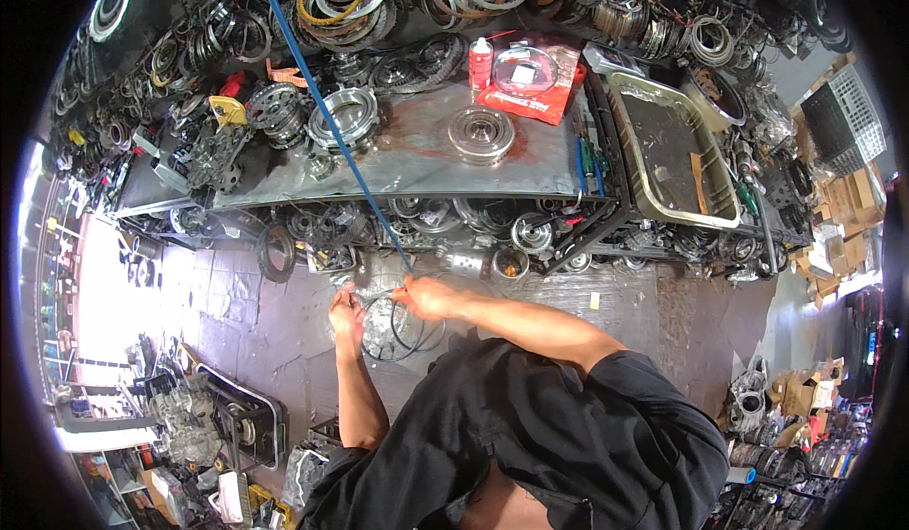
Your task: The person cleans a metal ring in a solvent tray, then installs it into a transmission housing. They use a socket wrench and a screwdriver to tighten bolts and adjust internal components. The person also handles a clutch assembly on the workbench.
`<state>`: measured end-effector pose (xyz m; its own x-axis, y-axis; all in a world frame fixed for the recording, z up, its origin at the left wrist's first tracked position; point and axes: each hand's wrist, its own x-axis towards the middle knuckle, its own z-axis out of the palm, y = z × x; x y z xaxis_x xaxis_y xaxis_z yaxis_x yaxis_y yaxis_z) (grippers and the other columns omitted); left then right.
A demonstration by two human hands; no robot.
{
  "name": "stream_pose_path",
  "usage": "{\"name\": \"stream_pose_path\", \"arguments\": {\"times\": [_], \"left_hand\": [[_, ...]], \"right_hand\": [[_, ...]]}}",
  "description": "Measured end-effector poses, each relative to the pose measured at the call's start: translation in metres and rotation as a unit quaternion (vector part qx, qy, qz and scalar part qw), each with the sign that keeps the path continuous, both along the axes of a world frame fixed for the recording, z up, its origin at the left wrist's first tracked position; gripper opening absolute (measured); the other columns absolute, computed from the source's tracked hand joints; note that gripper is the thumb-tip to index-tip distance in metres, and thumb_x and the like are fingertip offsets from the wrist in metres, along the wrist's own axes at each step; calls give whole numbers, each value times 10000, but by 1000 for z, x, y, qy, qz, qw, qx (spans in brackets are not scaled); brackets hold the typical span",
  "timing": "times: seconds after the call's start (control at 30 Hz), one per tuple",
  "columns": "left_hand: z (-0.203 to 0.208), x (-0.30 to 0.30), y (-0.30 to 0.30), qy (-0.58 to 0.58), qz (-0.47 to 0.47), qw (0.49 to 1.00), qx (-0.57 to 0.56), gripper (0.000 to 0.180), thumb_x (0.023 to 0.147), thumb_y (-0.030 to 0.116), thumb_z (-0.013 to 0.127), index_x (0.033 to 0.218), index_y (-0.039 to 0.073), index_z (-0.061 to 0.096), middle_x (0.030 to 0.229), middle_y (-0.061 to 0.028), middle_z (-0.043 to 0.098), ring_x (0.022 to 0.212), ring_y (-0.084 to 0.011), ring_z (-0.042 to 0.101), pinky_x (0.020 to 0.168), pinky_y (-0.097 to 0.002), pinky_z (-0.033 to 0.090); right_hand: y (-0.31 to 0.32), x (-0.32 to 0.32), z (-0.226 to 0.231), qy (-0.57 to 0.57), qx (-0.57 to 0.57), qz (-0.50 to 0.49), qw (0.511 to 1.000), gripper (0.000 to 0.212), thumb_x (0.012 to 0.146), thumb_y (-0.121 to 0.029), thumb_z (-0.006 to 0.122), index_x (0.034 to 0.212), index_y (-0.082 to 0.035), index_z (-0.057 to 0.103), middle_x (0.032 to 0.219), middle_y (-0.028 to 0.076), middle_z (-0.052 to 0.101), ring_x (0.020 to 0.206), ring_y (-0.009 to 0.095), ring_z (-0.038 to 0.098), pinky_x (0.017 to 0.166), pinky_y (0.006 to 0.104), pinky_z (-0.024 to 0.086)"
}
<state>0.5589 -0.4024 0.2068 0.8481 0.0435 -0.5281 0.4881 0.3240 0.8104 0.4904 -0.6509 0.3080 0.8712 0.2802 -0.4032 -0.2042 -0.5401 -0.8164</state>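
My left hand (347,313) is closed, its fingertips pinched at the edge of a thin dark ring (401,351) that hangs between my hands. My right hand (423,298) wraps round the lower end of a taut blue hose (347,151), which slants down from the upper left. Whatever fitting is on the hose end is hidden by my fingers. The ring also passes close to my right hand; I cannot tell whether that hand touches it. Behind it, something clear and shiny (382,329) shows against the floor.
Ahead stands a metal workbench (407,165) bearing a round metal part (481,134), a red-and-white bottle (480,64) and a red package (530,89). A shallow tray (663,142) is at the right. A dark ring-shaped part (276,252) leans below the bench; a machine assembly (185,412) stands lower left.
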Motion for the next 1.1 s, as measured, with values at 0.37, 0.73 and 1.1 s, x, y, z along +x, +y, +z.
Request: {"name": "stream_pose_path", "arguments": {"times": [0.37, 0.73, 1.1], "left_hand": [[-9, 11, 10, -128, -50, 990, 25, 260, 1005, 63, 528, 1238, 11, 630, 827, -32, 600, 601, -102, 453, 518, -269, 418], [11, 15, 5, 14, 38, 968, -248, 219, 1036, 119, 520, 1175, -8, 632, 790, 2, 529, 541, -64, 366, 439, -204, 280], [28, -14, -10, -104, -68, 991, 59, 214, 1033, 103, 506, 1182, 28, 640, 768, -13, 532, 587, -80, 441, 459, -243, 356]], "right_hand": [[-20, 5, 33, -6, -64, 45, 997, 452, 994, -425, 530, 1150, -6, 593, 913, 129, 712, 544, 244, 638, 528, 402, 525], [-23, 4, 21, 53, -37, 37, 997, 402, 958, -309, 579, 1253, -40, 627, 923, 121, 711, 515, 209, 611, 513, 375, 493], [-29, 2, 8, -44, 104, 88, 990, 339, 945, -233, 600, 1233, -55, 603, 695, 52, 589, 456, 154, 522, 413, 344, 417]]}}
